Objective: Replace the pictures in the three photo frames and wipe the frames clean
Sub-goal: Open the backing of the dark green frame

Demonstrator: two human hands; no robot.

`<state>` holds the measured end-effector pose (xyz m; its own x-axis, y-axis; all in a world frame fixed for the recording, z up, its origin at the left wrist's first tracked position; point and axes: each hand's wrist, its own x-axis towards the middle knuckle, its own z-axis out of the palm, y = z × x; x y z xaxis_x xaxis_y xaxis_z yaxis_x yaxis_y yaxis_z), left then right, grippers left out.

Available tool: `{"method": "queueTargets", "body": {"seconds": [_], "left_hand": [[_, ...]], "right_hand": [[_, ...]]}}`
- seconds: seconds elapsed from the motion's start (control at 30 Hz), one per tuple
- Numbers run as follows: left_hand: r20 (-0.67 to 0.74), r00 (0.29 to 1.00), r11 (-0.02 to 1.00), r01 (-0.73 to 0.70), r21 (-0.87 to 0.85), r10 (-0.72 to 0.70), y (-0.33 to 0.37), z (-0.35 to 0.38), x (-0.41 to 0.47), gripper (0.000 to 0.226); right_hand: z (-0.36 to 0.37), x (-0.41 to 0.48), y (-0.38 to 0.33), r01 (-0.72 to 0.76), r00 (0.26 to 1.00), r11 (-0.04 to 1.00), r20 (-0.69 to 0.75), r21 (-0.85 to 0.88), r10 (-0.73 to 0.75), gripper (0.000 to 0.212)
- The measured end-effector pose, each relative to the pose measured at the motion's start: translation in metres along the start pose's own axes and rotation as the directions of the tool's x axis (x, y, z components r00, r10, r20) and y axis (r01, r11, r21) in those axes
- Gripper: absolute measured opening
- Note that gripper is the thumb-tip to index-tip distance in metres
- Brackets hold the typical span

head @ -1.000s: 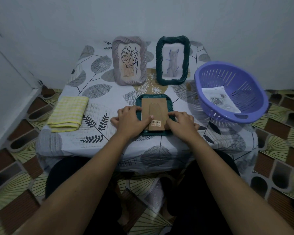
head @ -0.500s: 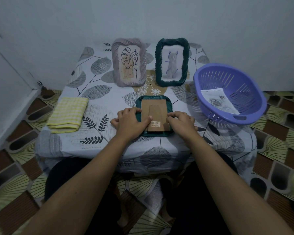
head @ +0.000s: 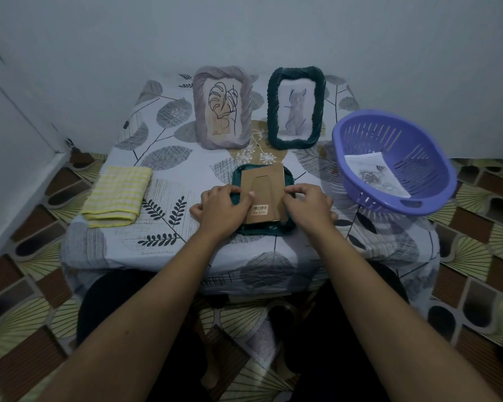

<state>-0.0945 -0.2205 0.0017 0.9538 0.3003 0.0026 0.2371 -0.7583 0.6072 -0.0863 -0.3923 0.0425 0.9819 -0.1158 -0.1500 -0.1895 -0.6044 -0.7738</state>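
Currently gripping the left edge of the face-down dark green frame (head: 288, 176) with the left hand (head: 224, 207), fingers curled, thumb pressing on the brown cardboard backing (head: 266, 187). Pinching that backing's right edge with the curled fingers of the right hand (head: 308, 204). Working near the front of the table (head: 172, 158), over its leaf-print cloth, with the backing sitting slightly askew on the frame. Showing a small barcode sticker (head: 259, 209) near the backing's lower edge, print too small to read. Standing upright behind: grey frame (head: 199, 111) with a leaf line drawing, and beside it second green frame (head: 273, 111) with a cat sketch. Sitting at right: purple slotted basket (head: 418, 158) holding a printed rose sheet (head: 378, 177). Lying at left: folded yellow checked cloth (head: 118, 195).
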Motion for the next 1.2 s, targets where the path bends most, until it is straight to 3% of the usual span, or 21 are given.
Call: {"method": "queueTargets", "body": {"seconds": [0.17, 0.27, 0.43, 0.67, 0.8, 0.9, 0.97, 1.13, 1.2], "left_hand": [[0.012, 1.0, 1.0, 0.015, -0.021, -0.015, 0.0, -0.001, 0.0, 0.048], [0.026, 0.999, 0.999, 0.021, -0.035, -0.02, 0.0, -0.001, 0.0, 0.048], [0.04, 0.998, 0.996, 0.041, -0.075, -0.038, -0.002, -0.002, 0.002, 0.046], [0.101, 0.99, 0.975, 0.114, -0.189, -0.097, 0.002, -0.011, 0.002, 0.033], [0.138, 0.978, 0.939, 0.188, -0.287, -0.154, 0.007, -0.016, 0.002, 0.028], [0.196, 0.967, 0.901, 0.229, -0.369, -0.165, 0.004, -0.014, 0.01, 0.04], [0.218, 0.962, 0.863, 0.249, -0.439, -0.167, -0.016, 0.005, 0.03, 0.032], [0.238, 0.95, 0.557, 0.31, -0.771, -0.201, 0.014, -0.025, 0.009, 0.018], [0.171, 0.963, 0.568, 0.262, -0.78, -0.21, 0.019, -0.028, 0.008, 0.02]], "right_hand": [[0.004, 0.005, -0.001, 0.02, 1.0, 1.0, 0.003, -0.002, -0.02, 0.02], [0.01, 0.009, -0.002, 0.028, 0.999, 0.992, 0.015, 0.123, -0.03, 0.01], [0.012, 0.015, -0.001, 0.034, 0.998, 0.954, 0.034, 0.298, -0.046, 0.012], [0.017, 0.023, 0.006, -0.107, 0.994, 0.885, 0.084, 0.453, 0.077, 0.019], [0.017, 0.026, 0.01, -0.147, 0.988, 0.879, 0.103, 0.454, 0.112, 0.031], [0.016, 0.028, 0.011, -0.169, 0.984, 0.866, 0.136, 0.471, 0.118, 0.034], [0.014, 0.028, 0.011, -0.188, 0.979, 0.835, 0.17, 0.517, 0.115, 0.031], [0.011, 0.026, 0.013, -0.199, 0.977, 0.791, 0.183, 0.579, 0.112, 0.03], [0.012, 0.025, 0.013, -0.198, 0.977, 0.781, 0.185, 0.592, 0.108, 0.031]]}}
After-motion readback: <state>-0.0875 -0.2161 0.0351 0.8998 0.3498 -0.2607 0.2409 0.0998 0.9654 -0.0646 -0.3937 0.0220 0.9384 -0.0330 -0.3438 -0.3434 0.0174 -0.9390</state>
